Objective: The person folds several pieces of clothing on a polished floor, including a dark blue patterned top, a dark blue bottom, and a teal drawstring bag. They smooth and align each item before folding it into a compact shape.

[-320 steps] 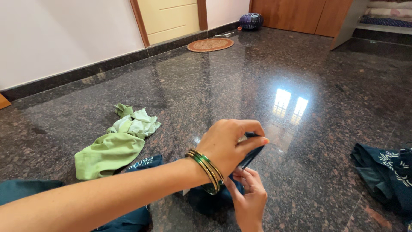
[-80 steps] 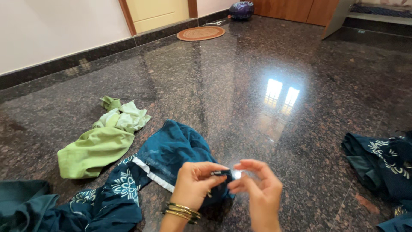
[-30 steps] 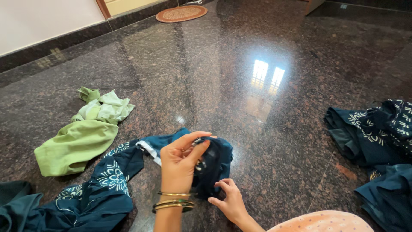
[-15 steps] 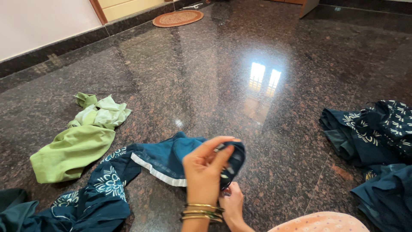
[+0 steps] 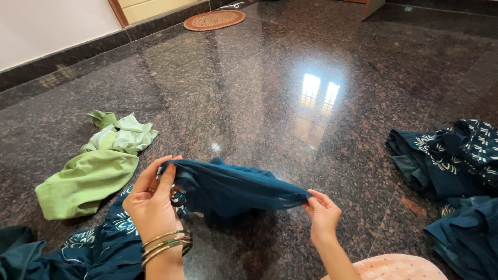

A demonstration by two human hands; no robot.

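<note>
Your left hand [image 5: 153, 199], low and left of centre in the frame, is closed on one end of the teal cloth [image 5: 233, 186], with the fingers curled over its upper edge and the thumb behind it. Green and gold bangles [image 5: 167, 243] sit on that wrist. Your right hand [image 5: 322, 212], low and right of centre, pinches the other end of the cloth between fingertips and thumb. The cloth is stretched between both hands, raised above the floor [image 5: 270, 67], and its middle sags slightly toward the lower edge of the frame. From the left hand, more of the same dark teal fabric, printed with a pale floral pattern [image 5: 124, 223], runs down to the lower left corner and lies on the floor. A green garment [image 5: 88, 181] lies crumpled at mid-left, near the left hand but apart from it; a paler green part of it is bunched at its upper end. A heap of dark blue clothes [image 5: 456, 155] with white print lies at the right edge, well apart from the right hand. A pink patterned fabric [image 5: 399, 267] shows at the bottom edge beside the right forearm. The floor is polished dark granite with a bright window reflection above centre. A round mat [image 5: 214, 19] lies at the top, by the wall.
</note>
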